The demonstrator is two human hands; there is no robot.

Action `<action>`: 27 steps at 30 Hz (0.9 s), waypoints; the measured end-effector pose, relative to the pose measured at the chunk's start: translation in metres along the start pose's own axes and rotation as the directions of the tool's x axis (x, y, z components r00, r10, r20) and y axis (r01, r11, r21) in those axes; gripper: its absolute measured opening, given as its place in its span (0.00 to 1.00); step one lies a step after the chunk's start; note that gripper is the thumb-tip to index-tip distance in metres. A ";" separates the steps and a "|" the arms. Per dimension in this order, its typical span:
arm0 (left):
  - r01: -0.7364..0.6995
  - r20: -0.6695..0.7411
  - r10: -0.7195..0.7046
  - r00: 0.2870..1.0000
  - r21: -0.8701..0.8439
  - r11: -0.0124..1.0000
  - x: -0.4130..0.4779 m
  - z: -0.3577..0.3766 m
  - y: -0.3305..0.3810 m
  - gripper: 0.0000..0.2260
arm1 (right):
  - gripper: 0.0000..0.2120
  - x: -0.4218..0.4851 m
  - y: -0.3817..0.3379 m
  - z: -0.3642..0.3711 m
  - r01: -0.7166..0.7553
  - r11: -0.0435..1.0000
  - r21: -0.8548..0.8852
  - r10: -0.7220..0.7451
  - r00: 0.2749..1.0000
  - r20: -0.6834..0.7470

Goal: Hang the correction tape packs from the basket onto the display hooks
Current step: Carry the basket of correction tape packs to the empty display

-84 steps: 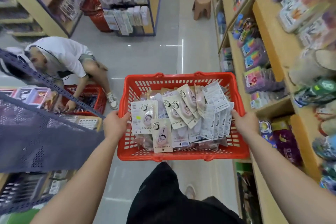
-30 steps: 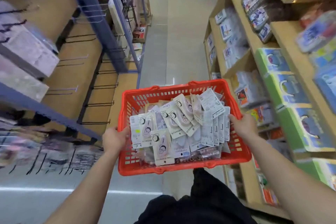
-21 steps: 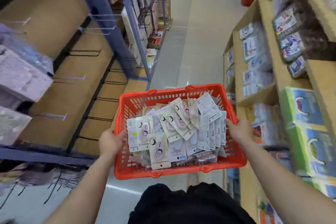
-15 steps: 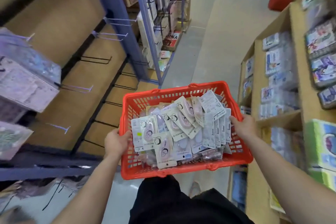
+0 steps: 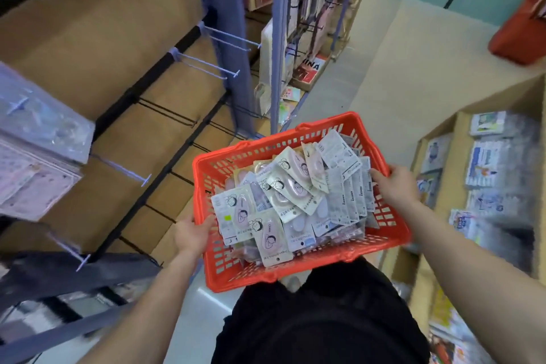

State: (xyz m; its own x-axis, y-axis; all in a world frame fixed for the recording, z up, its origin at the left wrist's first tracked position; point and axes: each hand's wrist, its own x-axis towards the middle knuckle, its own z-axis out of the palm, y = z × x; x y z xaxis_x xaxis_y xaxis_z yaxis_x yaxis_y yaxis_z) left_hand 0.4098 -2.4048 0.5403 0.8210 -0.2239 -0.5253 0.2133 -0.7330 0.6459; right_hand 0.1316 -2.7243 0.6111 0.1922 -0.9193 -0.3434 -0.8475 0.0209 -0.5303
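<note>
The left hand (image 5: 190, 235) and right hand (image 5: 394, 188) each gripped a side of the basket (image 5: 295, 276). Tape packs (image 5: 291, 201) lay piled between them. Bare hooks (image 5: 206, 65) jutted beyond the left hand.

Both hands, left (image 5: 189, 235) and right (image 5: 394, 188), hold the red basket (image 5: 295, 273) of correction tape packs (image 5: 291, 196) near empty display hooks (image 5: 206, 66).

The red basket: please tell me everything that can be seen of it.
The red basket looks like plastic, rectangular, with slotted walls and a thick rim. It is held level above the aisle floor, in front of the person's body. The left hand grips its left rim, the right hand its right rim. Correction tape packs fill it in a loose pile.
</note>
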 end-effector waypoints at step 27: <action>0.620 -0.399 -0.693 0.601 -0.316 0.718 -0.054 0.205 0.002 0.12 | 0.10 0.297 -0.076 0.138 0.549 0.812 -0.198 -0.289 0.674 0.680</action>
State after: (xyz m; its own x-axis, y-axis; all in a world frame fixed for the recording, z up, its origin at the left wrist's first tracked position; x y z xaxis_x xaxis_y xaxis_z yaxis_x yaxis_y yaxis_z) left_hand 0.2577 -2.5257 0.4562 0.5562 0.6296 -0.5424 0.8293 -0.4628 0.3133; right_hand 0.3212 -2.9451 0.4424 0.7108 -0.3581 -0.6054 -0.6811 -0.5652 -0.4654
